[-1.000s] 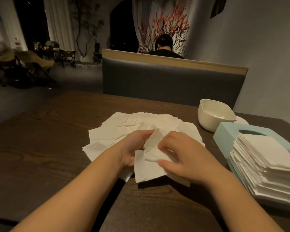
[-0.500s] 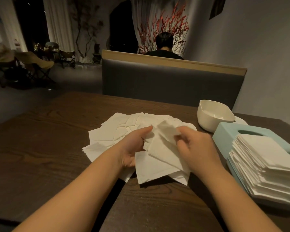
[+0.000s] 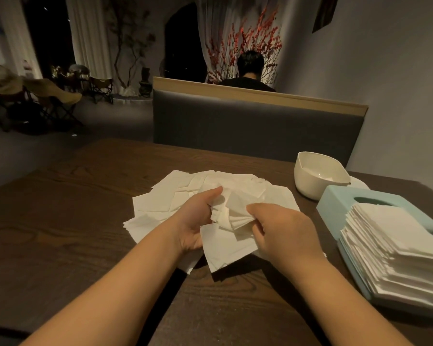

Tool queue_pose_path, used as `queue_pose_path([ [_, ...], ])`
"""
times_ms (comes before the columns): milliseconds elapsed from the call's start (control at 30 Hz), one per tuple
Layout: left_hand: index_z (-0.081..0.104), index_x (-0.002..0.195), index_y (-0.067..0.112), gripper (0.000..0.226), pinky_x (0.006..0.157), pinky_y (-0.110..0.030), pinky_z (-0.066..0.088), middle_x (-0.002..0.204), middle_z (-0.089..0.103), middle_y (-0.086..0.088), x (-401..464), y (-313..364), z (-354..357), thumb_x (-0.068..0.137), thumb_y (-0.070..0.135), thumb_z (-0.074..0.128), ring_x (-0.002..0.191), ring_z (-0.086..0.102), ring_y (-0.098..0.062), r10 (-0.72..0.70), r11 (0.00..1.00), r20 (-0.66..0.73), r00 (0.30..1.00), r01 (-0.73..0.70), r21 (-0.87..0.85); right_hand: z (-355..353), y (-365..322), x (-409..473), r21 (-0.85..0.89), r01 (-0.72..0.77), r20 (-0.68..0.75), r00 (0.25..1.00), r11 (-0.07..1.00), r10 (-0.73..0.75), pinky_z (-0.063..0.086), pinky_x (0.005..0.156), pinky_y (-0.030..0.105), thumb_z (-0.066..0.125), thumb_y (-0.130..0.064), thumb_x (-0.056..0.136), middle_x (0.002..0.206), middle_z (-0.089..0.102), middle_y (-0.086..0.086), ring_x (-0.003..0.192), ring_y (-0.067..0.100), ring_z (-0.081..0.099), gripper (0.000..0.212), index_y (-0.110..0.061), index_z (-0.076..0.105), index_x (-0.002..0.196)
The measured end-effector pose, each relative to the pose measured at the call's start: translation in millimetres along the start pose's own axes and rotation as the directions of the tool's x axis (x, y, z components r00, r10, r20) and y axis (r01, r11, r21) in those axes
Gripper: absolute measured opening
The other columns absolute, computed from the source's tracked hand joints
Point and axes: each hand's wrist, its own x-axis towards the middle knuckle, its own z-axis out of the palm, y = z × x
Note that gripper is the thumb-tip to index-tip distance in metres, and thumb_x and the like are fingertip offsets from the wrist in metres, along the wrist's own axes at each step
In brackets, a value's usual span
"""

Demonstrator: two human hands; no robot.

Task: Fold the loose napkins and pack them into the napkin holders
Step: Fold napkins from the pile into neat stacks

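Observation:
A spread of loose white napkins (image 3: 175, 196) covers the middle of the dark wooden table (image 3: 60, 233). Over its near edge both hands hold one crumpled white napkin (image 3: 231, 211). My left hand (image 3: 198, 218) grips its left side, thumb on top. My right hand (image 3: 283, 233) pinches its bunched right end. A flat napkin (image 3: 225, 248) lies just below them. At the right, a light blue napkin holder (image 3: 335, 206) lies on the table with a tall stack of folded napkins (image 3: 398, 248) on its near part.
A white bowl-shaped holder (image 3: 315, 176) stands behind the blue one. A grey booth backrest (image 3: 255, 128) closes the far side, with a person's head beyond it. Folding chairs stand at the far left of the room.
The right hand has drawn back toward me and bunched the napkin it had lifted. The left hand has closed on the napkin's other side. The stack and holders have not moved.

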Motion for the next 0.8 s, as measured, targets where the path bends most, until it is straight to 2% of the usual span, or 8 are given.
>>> queue_pose_path([
  [167,0.063,0.113,0.007,0.033,0.078,-0.044,0.057,0.090,0.075,-0.016,-2,0,1,0.104,0.035,0.047,0.078,0.074,-0.032,0.022,1.000,-0.004,1.000,-0.022,-0.007,-8,-11,3,0.049,0.001,0.208,0.978,0.999,-0.011,0.048,0.096,0.032,0.044,-0.053,0.098,0.127,0.060,-0.009,0.117,0.013,0.054,0.044,-0.025,0.056,0.130],
  [267,0.059,0.124,0.011,0.036,0.089,-0.046,0.055,0.102,0.073,-0.018,0,0,-1,0.103,0.037,0.048,0.094,0.070,-0.034,0.028,0.999,-0.007,1.000,-0.028,0.018,-10,-8,3,0.055,-0.020,0.223,0.975,0.998,0.007,0.048,0.096,0.033,0.047,-0.036,0.099,0.125,0.062,-0.006,0.113,0.014,0.055,0.032,-0.022,0.057,0.126],
  [367,0.061,0.119,0.009,0.034,0.090,-0.048,0.054,0.105,0.072,-0.019,0,-1,-1,0.103,0.036,0.047,0.095,0.069,-0.035,0.035,0.999,-0.015,0.999,-0.034,0.025,-7,-7,3,0.063,-0.040,0.221,0.975,0.997,0.026,0.048,0.095,0.033,0.047,-0.024,0.098,0.124,0.062,-0.005,0.113,0.015,0.055,0.030,-0.022,0.058,0.126],
  [533,0.059,0.114,0.011,0.028,0.092,-0.048,0.054,0.089,0.074,-0.015,2,0,-2,0.102,0.034,0.050,0.086,0.071,-0.032,0.080,0.997,-0.048,0.996,-0.079,0.018,-7,11,6,0.357,-0.237,-0.015,0.966,0.904,0.259,0.045,0.063,0.019,0.050,-0.017,0.100,0.088,0.064,-0.010,0.078,0.005,0.057,0.025,-0.024,0.065,0.119],
  [600,0.056,0.114,0.013,0.025,0.087,-0.048,0.056,0.081,0.075,-0.013,2,0,-2,0.102,0.034,0.051,0.082,0.072,-0.032,0.103,0.994,-0.052,0.993,-0.102,0.028,-7,21,5,0.393,-0.222,-0.152,0.941,0.892,0.302,0.046,0.059,0.020,0.052,-0.013,0.099,0.084,0.064,-0.006,0.072,0.005,0.056,0.022,-0.019,0.067,0.114],
  [667,0.055,0.116,0.013,0.026,0.086,-0.048,0.057,0.081,0.076,-0.013,1,0,-1,0.102,0.035,0.051,0.083,0.072,-0.032,0.104,0.994,-0.047,0.993,-0.103,0.034,-5,24,4,0.367,-0.155,-0.230,0.941,0.917,0.250,0.047,0.057,0.020,0.055,-0.009,0.096,0.085,0.065,-0.003,0.069,0.005,0.056,0.022,-0.015,0.069,0.113],
  [733,0.056,0.120,0.014,0.028,0.090,-0.049,0.056,0.088,0.075,-0.014,1,0,0,0.102,0.035,0.051,0.089,0.071,-0.033,0.088,0.996,-0.035,0.996,-0.087,0.024,-2,20,3,0.296,-0.062,-0.221,0.966,0.953,0.131,0.044,0.058,0.014,0.061,-0.006,0.093,0.086,0.067,-0.005,0.067,0.005,0.058,0.023,-0.014,0.071,0.112],
  [800,0.059,0.122,0.013,0.031,0.095,-0.049,0.053,0.092,0.073,-0.015,1,-1,0,0.103,0.035,0.049,0.092,0.069,-0.033,0.067,0.998,-0.024,0.997,-0.066,0.024,4,13,2,0.176,0.027,-0.185,0.983,0.984,0.006,0.052,0.062,0.017,0.071,-0.005,0.085,0.095,0.074,-0.001,0.076,0.013,0.068,0.029,-0.014,0.073,0.112],
])
